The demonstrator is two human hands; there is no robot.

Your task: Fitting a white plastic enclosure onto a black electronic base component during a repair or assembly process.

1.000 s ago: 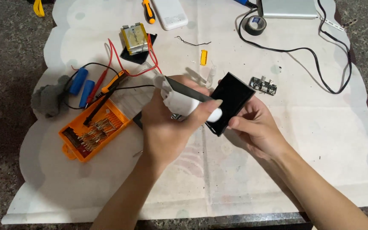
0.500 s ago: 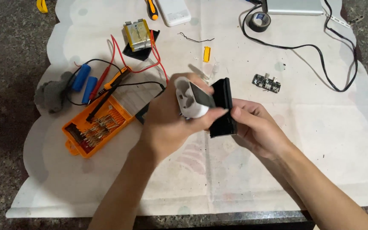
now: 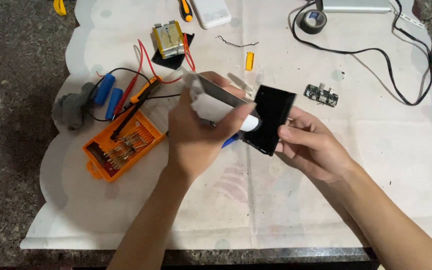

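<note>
White cloth (image 3: 366, 175) over speckled stone counter (image 3: 11, 165); left hand (image 3: 198, 135) grips white casing (image 3: 216, 107), right hand (image 3: 311, 147) black panel (image 3: 271, 117).

Black panel (image 3: 271, 119), white-and-silver casing (image 3: 215, 102), orange bit case (image 3: 121, 147), two blue cells (image 3: 109, 92), red and black leads (image 3: 141, 80), grey cloth (image 3: 71, 110), white mat (image 3: 376, 165) with faint pale spots.

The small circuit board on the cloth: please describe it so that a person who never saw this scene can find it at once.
Start at the white cloth covering the table, then find the right hand holding a black panel. Just beyond that panel, toward the looping black cable, lies the circuit board. It is the only flat, dark strip with small metal parts on it.
</note>
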